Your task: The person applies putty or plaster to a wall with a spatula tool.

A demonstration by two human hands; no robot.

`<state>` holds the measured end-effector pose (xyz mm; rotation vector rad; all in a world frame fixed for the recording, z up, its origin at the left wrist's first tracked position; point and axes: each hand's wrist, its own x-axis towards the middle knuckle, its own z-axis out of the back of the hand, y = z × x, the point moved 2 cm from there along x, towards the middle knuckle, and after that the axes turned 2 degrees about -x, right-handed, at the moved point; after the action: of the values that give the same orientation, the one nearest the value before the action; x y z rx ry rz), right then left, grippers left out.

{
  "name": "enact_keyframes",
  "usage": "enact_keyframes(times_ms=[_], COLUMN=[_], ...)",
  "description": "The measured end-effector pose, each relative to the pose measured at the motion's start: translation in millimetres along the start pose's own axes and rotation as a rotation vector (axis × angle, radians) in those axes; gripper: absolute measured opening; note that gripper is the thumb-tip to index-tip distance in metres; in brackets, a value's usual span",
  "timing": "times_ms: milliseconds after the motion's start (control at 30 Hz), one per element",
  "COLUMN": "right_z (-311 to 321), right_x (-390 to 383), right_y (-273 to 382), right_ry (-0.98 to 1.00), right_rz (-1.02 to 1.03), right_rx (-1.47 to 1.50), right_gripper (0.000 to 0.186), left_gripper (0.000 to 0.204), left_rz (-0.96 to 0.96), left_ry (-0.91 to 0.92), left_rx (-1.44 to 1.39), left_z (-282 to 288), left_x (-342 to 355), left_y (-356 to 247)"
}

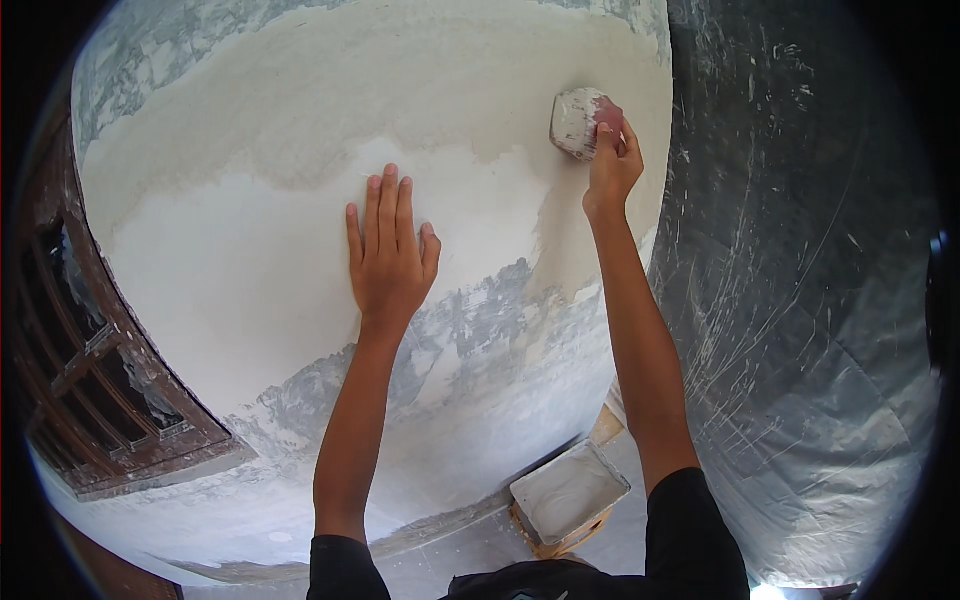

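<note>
My left hand (390, 250) lies flat on the plastered wall (250, 280), fingers extended upward across a pale, smooth patch. My right hand (613, 165) is higher up and to the right, its fingers closed on a putty spreader (575, 122) that is caked with off-white material and shows dark pink at its right side. The spreader rests against the beige, damp-looking upper band of the wall. Rough grey patches show along the top and lower parts of the wall.
A brown wooden barred window (95, 370) is at the left. Dark, plaster-streaked sheeting (800, 300) hangs at the right. Near the wall's foot, a rectangular tub of white putty (570, 485) sits on a yellowish support, over a grey floor (450, 560).
</note>
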<state>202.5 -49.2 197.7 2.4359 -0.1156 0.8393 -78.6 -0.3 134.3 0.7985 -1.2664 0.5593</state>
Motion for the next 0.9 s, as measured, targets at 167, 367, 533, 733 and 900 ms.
enact_keyframes(times_ms=[167,367,533,733,900], right_z=[-13.8,-18.6,-3.8,-23.2,23.1], right_x=[-34.2,-24.8,-18.4,-38.3,0.2], right_y=[8.9,1.6,9.9,-1.5,-3.4], right_ry=[0.237,0.233,0.051,0.371,-0.199], right_rz=[0.036,0.018,-0.08,0.226,-0.178], right_rx=[0.097,0.019,0.107,-0.362,0.094], right_gripper=[0.043,0.041,0.042,0.04,0.04], left_gripper=[0.054,0.054,0.054,0.055,0.056], left_rz=[0.001,-0.017,-0.008,0.002,0.007], left_ry=[0.019,0.0,0.034,0.042,0.084], left_rx=[0.015,0.009,0.022,0.024,0.013], left_z=[-0.1,1.5,-1.2,1.0,-2.1], left_x=[-1.8,-4.4,-10.2,-14.7,-23.1], left_y=[1.1,1.6,-3.5,-1.3,-7.3])
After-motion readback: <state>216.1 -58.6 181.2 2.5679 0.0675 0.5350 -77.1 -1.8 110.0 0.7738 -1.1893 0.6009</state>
